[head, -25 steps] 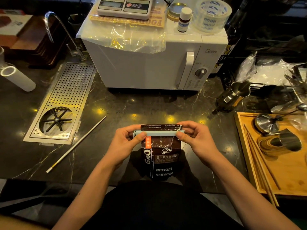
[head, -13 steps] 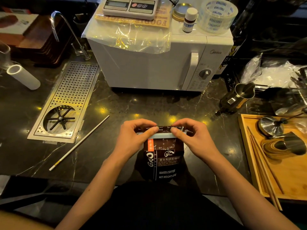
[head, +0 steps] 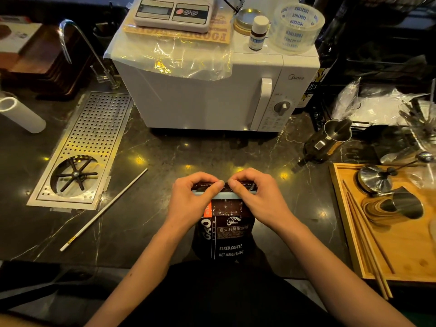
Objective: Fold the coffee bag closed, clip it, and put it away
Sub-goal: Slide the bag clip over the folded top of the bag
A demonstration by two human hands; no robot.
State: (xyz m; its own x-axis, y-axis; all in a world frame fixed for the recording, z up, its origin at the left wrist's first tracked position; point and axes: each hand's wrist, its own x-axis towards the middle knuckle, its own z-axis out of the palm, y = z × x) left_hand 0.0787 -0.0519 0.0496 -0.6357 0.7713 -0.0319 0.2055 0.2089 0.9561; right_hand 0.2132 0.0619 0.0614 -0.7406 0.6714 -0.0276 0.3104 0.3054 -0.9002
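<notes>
A dark brown coffee bag (head: 226,234) with white lettering stands upright at the near edge of the black marble counter. A pale blue clip bar (head: 224,195) lies across its folded top. My left hand (head: 193,199) pinches the left half of the clip and fold. My right hand (head: 257,197) pinches the right half. Both thumbs meet near the middle of the bar, and the fingers curl over the far side of the fold, hiding the clip's ends.
A white microwave (head: 212,90) stands behind the bag. A perforated metal drain tray (head: 87,147) and a long white stick (head: 103,210) lie to the left. To the right are a steel pitcher (head: 328,140) and a wooden tray (head: 401,244) holding chopsticks and metal tools.
Both hands have slid inward along the clip from its ends until the thumbs meet at the middle. The bag stays in place on the counter.
</notes>
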